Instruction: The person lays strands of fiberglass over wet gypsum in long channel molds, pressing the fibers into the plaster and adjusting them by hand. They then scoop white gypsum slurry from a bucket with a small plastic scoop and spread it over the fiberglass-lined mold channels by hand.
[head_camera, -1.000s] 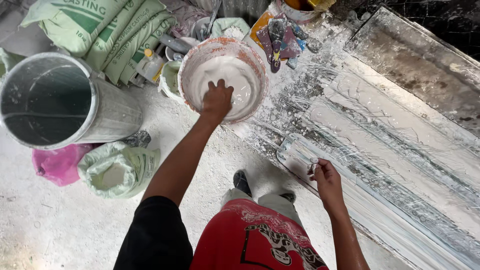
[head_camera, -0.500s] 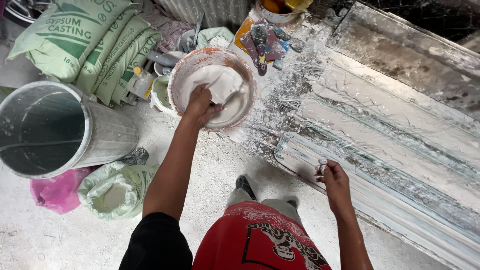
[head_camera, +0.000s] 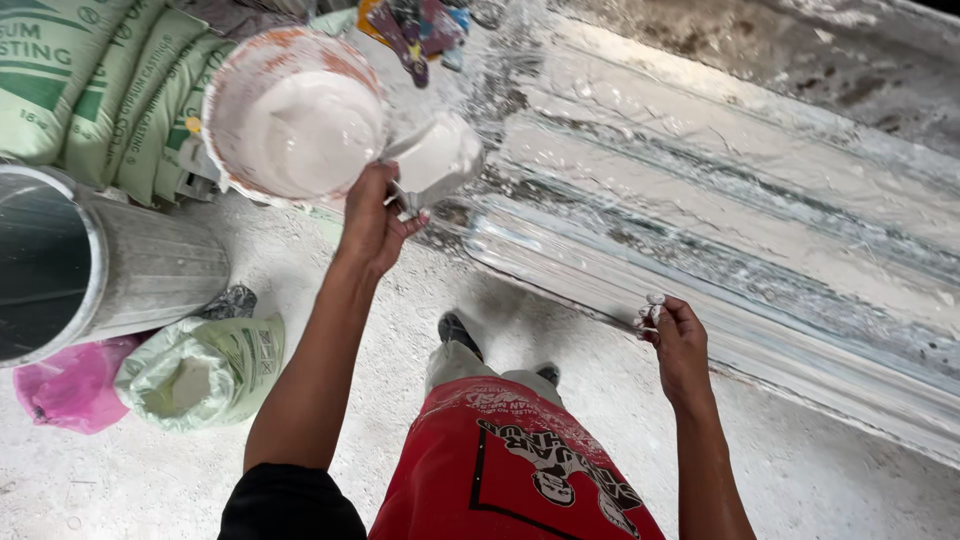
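White plaster scoop (head_camera: 432, 160) brimful, tilted toward long mould (head_camera: 700, 230) | left hand (head_camera: 375, 215) clenched round its handle beside plaster-filled bucket (head_camera: 290, 120) | right hand (head_camera: 678, 335) loosely curled, fingertips resting on mould's near edge, steadying.

White plaster-filled scoop (head_camera: 432, 160), tilted, lifted beside plaster bucket (head_camera: 290, 115)

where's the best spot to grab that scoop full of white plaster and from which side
Take the small scoop by its handle end, nearest the person, where the left hand already holds it. Come from below and behind, the side away from the bucket. Its open mouth faces up, full of wet white mix, so a grip there keeps it level.
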